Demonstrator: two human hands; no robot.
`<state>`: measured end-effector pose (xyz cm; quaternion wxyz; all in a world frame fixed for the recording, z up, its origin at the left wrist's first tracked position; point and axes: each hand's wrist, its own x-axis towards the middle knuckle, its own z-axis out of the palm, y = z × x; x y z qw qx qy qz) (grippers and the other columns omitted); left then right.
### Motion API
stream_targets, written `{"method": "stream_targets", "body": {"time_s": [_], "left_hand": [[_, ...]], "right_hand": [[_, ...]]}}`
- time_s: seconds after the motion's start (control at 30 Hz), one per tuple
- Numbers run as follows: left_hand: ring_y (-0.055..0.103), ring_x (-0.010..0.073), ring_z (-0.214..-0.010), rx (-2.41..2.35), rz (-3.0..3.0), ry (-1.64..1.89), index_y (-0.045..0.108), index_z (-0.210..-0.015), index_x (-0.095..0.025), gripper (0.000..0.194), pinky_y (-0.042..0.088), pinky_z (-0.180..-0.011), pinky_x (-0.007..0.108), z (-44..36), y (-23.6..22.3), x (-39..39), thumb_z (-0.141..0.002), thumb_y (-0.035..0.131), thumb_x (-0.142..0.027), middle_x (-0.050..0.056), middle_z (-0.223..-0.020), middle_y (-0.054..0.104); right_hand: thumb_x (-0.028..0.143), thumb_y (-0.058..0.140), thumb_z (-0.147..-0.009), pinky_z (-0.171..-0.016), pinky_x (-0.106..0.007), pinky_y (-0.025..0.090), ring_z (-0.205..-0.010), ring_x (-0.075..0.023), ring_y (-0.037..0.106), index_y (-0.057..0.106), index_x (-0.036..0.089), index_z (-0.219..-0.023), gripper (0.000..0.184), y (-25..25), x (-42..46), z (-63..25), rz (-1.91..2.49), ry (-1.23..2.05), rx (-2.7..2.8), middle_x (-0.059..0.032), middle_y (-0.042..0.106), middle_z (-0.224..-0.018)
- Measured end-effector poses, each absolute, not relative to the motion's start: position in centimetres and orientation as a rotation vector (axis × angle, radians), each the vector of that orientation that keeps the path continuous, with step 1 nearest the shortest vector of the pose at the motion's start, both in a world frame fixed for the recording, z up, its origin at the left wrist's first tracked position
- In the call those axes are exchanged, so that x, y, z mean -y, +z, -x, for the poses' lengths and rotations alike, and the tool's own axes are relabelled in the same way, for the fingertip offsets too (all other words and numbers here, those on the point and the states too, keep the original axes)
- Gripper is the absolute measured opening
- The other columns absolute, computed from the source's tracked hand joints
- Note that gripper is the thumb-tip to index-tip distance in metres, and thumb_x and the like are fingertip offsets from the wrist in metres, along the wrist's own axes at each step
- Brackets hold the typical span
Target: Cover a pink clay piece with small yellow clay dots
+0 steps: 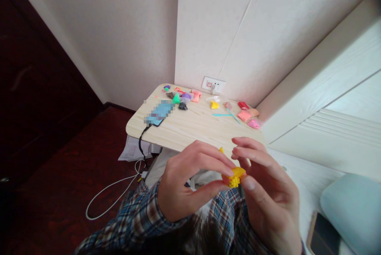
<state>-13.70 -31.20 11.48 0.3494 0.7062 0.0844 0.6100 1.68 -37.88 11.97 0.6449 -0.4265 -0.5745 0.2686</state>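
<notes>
A small piece of yellow modelling clay [237,174] is in front of my body, off the table's near edge. Its top looks smooth and its lower side is rough and crumbly. My left hand [193,179] pinches it between thumb and fingertips. The thumb of my right hand [269,191] touches the clay's right side, while the other fingers are curved and spread above it. Behind my left fingers a small yellow tip [221,149] shows; whether it joins the held piece I cannot tell.
On the wooden table [184,128] lie a blurred phone [160,113] with a black cable, a yellow clay packet [214,105], pink and red packets [244,116], a black packet [183,106] and blue sticks [222,114]. A wall socket [213,84] is behind. A white cable [92,203] loops at left.
</notes>
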Motion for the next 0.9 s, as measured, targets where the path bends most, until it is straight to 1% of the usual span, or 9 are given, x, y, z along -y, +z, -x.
{"method": "stream_targets", "body": {"time_s": [0.13,0.27,0.47,0.57,0.67,0.73,0.8,0.9], "left_hand": [[0.078,0.0178,-0.094,-0.194,-1.862,1.56,0.073,-0.098,-0.018,0.012,0.063,-0.087,0.028,13.67,11.61,31.18,-0.09,0.08,-0.015,0.007,-0.098,0.083],[0.078,0.017,-0.094,-0.181,-1.91,1.55,0.073,-0.097,-0.016,0.012,0.063,-0.089,0.026,13.79,11.71,31.11,-0.089,0.081,-0.013,0.009,-0.097,0.083],[0.078,0.0184,-0.094,-0.173,-1.859,1.541,0.074,-0.099,-0.018,0.014,0.064,-0.087,0.029,13.84,11.66,31.31,-0.089,0.082,-0.015,0.007,-0.097,0.083],[0.078,0.0185,-0.094,-0.162,-1.816,1.528,0.074,-0.1,-0.018,0.017,0.063,-0.085,0.029,13.78,11.57,31.38,-0.087,0.083,-0.013,0.007,-0.097,0.083],[0.078,0.0183,-0.093,-0.154,-1.797,1.527,0.075,-0.1,-0.018,0.015,0.063,-0.087,0.028,13.77,11.53,31.39,-0.087,0.083,-0.014,0.007,-0.097,0.083],[0.078,0.0186,-0.093,-0.145,-1.787,1.527,0.075,-0.099,-0.018,0.016,0.063,-0.087,0.029,13.77,11.61,31.4,-0.086,0.084,-0.014,0.007,-0.097,0.083],[0.078,0.019,-0.093,-0.13,-1.771,1.497,0.075,-0.099,-0.019,0.019,0.063,-0.086,0.03,13.76,11.79,31.42,-0.085,0.085,-0.012,0.007,-0.097,0.083],[0.079,0.0192,-0.09,-0.057,-1.714,1.423,0.074,-0.099,-0.02,0.02,0.065,-0.085,0.031,13.75,12.1,31.45,-0.085,0.084,-0.011,0.007,-0.095,0.084]], "right_hand": [[0.028,0.074,-0.095,-0.089,-0.033,0.059,-0.12,-0.0242,0.07,0.078,0.033,-0.122,0.028,11.93,37.64,-1.7,0.941,0.673,1.272,-0.0073,0.074,-0.128],[0.026,0.076,-0.094,-0.091,-0.031,0.058,-0.122,-0.0229,0.067,0.078,0.033,-0.122,0.029,12.07,37.68,-1.67,0.933,0.675,1.271,-0.0064,0.074,-0.126],[0.033,0.071,-0.096,-0.089,-0.038,0.059,-0.117,-0.0263,0.068,0.077,0.032,-0.122,0.027,12.02,37.69,-1.97,0.918,0.688,1.246,-0.0084,0.073,-0.126],[0.032,0.073,-0.095,-0.087,-0.037,0.059,-0.115,-0.0256,0.068,0.078,0.032,-0.12,0.026,12.2,37.67,-1.84,0.917,0.687,1.237,-0.0079,0.074,-0.125],[0.031,0.077,-0.092,-0.085,-0.035,0.059,-0.112,-0.0244,0.068,0.078,0.033,-0.119,0.028,12.36,37.64,-1.63,0.91,0.693,1.235,-0.0072,0.073,-0.122],[0.032,0.075,-0.093,-0.086,-0.035,0.059,-0.113,-0.0247,0.068,0.078,0.032,-0.119,0.026,12.27,37.65,-1.66,0.906,0.685,1.227,-0.0076,0.073,-0.122],[0.032,0.071,-0.096,-0.09,-0.037,0.058,-0.118,-0.0258,0.067,0.079,0.031,-0.116,0.022,12.06,37.66,-1.86,0.912,0.675,1.214,-0.0082,0.074,-0.123],[0.031,0.067,-0.098,-0.094,-0.039,0.055,-0.122,-0.0269,0.066,0.081,0.03,-0.108,0.017,11.89,37.67,-2.25,0.956,0.654,1.224,-0.0082,0.074,-0.123]]}}
